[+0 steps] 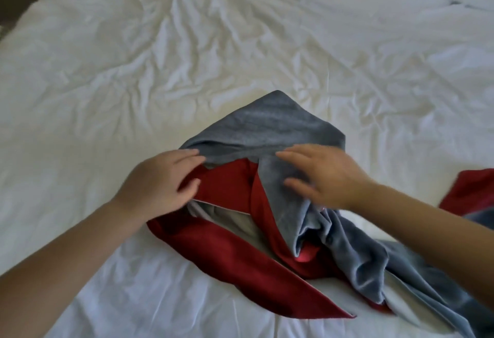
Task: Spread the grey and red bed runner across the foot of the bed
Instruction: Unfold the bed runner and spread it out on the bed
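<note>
I look down over a bed point(240, 30) covered in white, heavily creased bedding. The bed runner point(267, 129) lies in a bunched heap on the near middle of the bed. Its grey side is folded into a peak that points away from me, and red folds open below it. A twisted tail of grey and red trails off to the near right.

My left hand point(157, 182) is at the left side of the heap. Its fingers lie on the grey fold and its thumb on the red flap, and it seems to pinch the cloth where the two colours meet. My right hand point(328, 174) is over the grey cloth on the right of the heap with its fingers spread. It is blurred, so I cannot tell whether it rests on the cloth or hangs just above it.

I judge the task to be at an early step. The runner is still tangled and nothing is spread yet, and both hands are sorting out the folds to find an edge.

The next move calls for a firm hold on each side. After that I would draw the hands apart, left and right, so the cloth opens flat.

A red patch point(470, 188) shows at the right edge beyond my right forearm and is probably the runner's other end. The twist in the trailing part and the flap turned over on itself are likely to catch while I pull.
</note>
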Demonstrator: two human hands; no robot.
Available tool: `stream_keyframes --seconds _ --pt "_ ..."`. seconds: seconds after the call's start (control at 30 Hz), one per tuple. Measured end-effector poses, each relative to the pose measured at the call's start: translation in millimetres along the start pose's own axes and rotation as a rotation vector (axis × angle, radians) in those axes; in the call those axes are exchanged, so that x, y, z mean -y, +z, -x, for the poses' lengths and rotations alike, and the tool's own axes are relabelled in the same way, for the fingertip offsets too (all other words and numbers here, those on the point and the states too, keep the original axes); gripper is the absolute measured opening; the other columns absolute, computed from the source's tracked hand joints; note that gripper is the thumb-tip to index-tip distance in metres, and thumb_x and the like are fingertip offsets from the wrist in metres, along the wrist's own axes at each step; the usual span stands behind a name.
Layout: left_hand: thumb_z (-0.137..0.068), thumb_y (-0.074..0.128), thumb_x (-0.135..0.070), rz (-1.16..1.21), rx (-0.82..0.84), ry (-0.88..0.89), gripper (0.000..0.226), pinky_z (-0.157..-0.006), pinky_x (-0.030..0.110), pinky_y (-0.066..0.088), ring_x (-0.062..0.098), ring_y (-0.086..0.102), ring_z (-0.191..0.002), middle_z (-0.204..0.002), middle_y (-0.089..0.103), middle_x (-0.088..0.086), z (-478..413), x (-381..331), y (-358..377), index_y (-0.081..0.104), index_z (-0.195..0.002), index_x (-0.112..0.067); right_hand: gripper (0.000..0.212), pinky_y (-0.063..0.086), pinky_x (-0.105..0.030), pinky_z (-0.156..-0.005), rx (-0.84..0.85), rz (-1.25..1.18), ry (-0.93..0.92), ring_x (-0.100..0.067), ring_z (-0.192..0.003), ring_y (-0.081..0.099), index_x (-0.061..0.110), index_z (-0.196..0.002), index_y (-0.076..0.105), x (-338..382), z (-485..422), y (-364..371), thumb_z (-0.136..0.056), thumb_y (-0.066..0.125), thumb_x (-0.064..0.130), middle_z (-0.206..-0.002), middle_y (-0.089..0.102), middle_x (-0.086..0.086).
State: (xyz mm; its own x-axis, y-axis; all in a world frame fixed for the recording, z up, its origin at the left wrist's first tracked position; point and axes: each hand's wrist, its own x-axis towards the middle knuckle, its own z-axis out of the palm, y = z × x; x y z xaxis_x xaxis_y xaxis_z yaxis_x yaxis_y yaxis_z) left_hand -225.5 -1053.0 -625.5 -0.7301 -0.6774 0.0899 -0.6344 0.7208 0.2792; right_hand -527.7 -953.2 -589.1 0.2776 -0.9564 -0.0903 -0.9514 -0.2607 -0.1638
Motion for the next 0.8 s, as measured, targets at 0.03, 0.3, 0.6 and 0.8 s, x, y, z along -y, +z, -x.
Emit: stream_keyframes --seconds 0.03,0.3,0.6,0.8 --pt "-0.075 0.067 -0.037 0.013 0.020 0.063 0.055 -0.088 0.039 0.054 0.021 0.060 -0.116 -0.130 0.060 0.004 -7 -13 7 0.061 -0.125 -0.016 0.070 0.046 -0.040 -0.095 0.078 -0.011 0.010 -0.022 -0.124 0.051 0.019 -0.141 0.041 11 -2 4 -0.084 0.049 0.059 -0.137 0.052 -0.002" --pt "-0.098 0.035 -0.006 -0.225 0.558 0.207 0.062 -0.115 0.029 0.024 0.017 0.019 -0.145 -0.159 0.014 0.007 -40 -50 79 0.004 -0.151 -0.013 0.067 0.045 -0.033 -0.092 0.367 -0.021 0.289 -0.019 -0.118 0.050 0.011 -0.138 0.035 50 1 72 -0.087 0.056 0.049 -0.131 0.052 -0.003" --pt "-0.078 0.045 -0.005 -0.041 0.110 0.383 0.040 -0.073 0.044 0.059 0.032 0.069 -0.096 -0.110 0.069 0.018 -32 27 -5 0.069 -0.108 0.003 0.030 0.039 -0.030 -0.058 0.161 -0.132 0.453 -0.027 -0.078 0.064 0.029 -0.088 0.054 64 -40 38 -0.074 0.057 0.003 -0.073 0.063 0.001" --pt "-0.078 0.047 0.002 -0.234 0.024 0.190 0.037 -0.081 0.052 0.052 0.038 0.067 -0.098 -0.114 0.065 0.024 -23 104 -60 0.068 -0.108 0.007 0.024 0.047 -0.036 -0.058 -0.215 -0.224 0.395 -0.022 -0.073 0.062 0.025 -0.097 0.064 86 -107 11 -0.088 0.044 0.014 -0.081 0.068 0.002"
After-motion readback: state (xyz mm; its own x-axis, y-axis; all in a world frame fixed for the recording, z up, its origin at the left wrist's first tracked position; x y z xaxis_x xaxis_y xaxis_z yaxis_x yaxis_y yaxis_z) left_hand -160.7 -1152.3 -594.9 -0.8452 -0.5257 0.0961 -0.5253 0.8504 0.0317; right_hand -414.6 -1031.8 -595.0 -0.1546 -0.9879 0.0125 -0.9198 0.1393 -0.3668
